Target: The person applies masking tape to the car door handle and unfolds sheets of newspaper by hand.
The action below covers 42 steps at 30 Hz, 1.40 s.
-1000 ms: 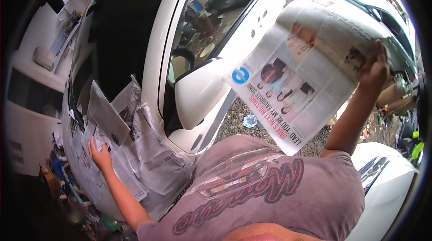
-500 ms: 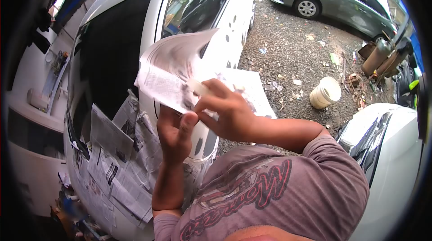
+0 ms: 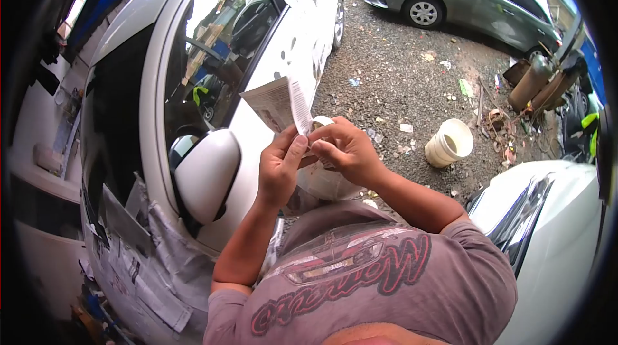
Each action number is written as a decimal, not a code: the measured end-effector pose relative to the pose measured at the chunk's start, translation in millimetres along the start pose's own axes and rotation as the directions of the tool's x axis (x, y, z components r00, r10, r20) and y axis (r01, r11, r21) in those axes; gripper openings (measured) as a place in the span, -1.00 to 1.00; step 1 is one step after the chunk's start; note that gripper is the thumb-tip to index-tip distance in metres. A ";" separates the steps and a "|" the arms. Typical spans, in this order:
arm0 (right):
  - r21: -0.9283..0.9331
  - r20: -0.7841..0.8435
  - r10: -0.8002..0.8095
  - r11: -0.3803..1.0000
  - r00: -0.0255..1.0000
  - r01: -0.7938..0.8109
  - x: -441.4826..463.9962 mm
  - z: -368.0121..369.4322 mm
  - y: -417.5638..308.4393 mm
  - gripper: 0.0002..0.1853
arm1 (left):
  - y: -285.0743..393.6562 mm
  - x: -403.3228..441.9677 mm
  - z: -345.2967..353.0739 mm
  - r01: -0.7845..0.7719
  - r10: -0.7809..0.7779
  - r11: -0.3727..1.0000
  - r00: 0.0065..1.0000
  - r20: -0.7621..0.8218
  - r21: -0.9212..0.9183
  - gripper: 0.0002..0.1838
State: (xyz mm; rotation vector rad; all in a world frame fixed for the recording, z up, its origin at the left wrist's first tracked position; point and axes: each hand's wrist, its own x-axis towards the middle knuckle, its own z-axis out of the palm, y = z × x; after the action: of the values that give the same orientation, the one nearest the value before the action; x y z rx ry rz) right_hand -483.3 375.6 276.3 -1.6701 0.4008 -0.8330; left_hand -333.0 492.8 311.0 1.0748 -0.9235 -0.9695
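Note:
A folded sheet of newspaper (image 3: 269, 105) stands up from my hands in front of the white car's door. My left hand (image 3: 280, 166) is closed, pinching its lower end between thumb and fingers. Close beside it, my right hand (image 3: 346, 154) is closed around a pale roll (image 3: 320, 122) that looks like masking tape, mostly covered by the fingers. My fingertips nearly meet at the paper's lower edge. To the left of my hands is the car's white side mirror (image 3: 209, 176), uncovered.
Newspaper sheets (image 3: 151, 280) cover the car's front at lower left. A white bucket (image 3: 438, 152) stands on the gravel to the right. Beyond are a grey-green car (image 3: 476, 0) and rusty cylinders (image 3: 531, 84); another white car (image 3: 547, 216) is at right.
The newspaper was spread wide and curled; now it is narrower and folded. Both hands moved right, the left coming up beside the right. My view shifted, bringing the side mirror into sight.

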 end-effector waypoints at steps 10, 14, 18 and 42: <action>0.462 0.094 0.289 0.835 0.953 -0.299 54.5 -164.6 60.3 -0.63 | -59.0 132.4 108.9 0.117 -0.115 0.991 0.993 -0.035 0.069 -0.56; 0.413 -0.060 0.242 0.889 0.968 -0.197 65.1 -172.8 79.7 -0.65 | -75.6 149.5 116.4 0.184 -0.177 0.972 0.983 -0.059 0.148 -0.51; 0.315 -0.160 0.159 0.944 0.974 -0.102 67.6 -176.9 88.9 -0.64 | -85.8 159.8 123.5 0.136 -0.128 0.976 0.990 -0.057 0.171 -0.50; 0.097 -0.093 0.146 0.986 0.985 -0.137 77.1 -160.7 71.1 -0.62 | -85.7 143.2 101.0 0.091 -0.066 0.968 0.991 -0.114 0.235 -0.57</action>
State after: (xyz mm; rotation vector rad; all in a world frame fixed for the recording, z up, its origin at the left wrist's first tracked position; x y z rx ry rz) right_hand -531.9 192.5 245.3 -1.5017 0.5379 -0.8188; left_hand -399.0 314.3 268.4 1.3634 -0.9332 -0.8716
